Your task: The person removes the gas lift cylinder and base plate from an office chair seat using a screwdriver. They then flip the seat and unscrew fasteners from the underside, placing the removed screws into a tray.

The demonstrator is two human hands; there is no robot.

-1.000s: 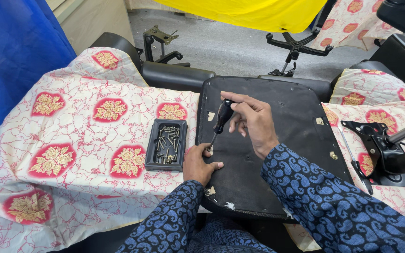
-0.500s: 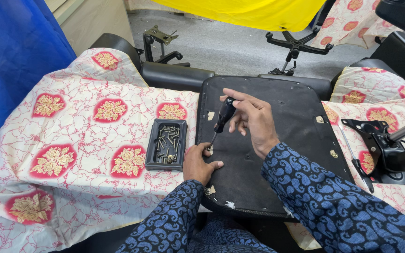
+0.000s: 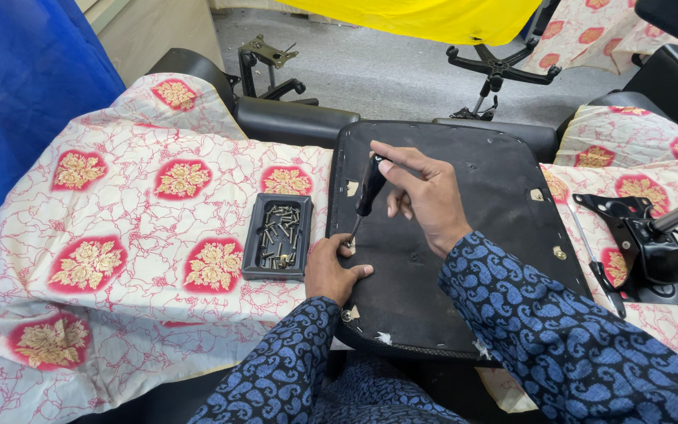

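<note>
Our right hand [image 3: 425, 196] is clamped on the black handle of a screwdriver [image 3: 366, 196], which stands tilted with its tip on a screw [image 3: 350, 246] near the left edge of the black seat base [image 3: 472, 235]. Our left hand [image 3: 333, 269] rests on that edge, fingers pinched together at the screw. Just left of the base, a black tray [image 3: 254, 235] of screws lies on the floral cloth [image 3: 119, 204].

Bright, even daylight fills the frame, with soft, faint shadows beneath the hands [image 3: 402, 228]. Focus is sharp through the centre. No glare shows; the black seat base [image 3: 472, 235] stays matte. Wide-angle bending curves lines at the frame's edges.
</note>
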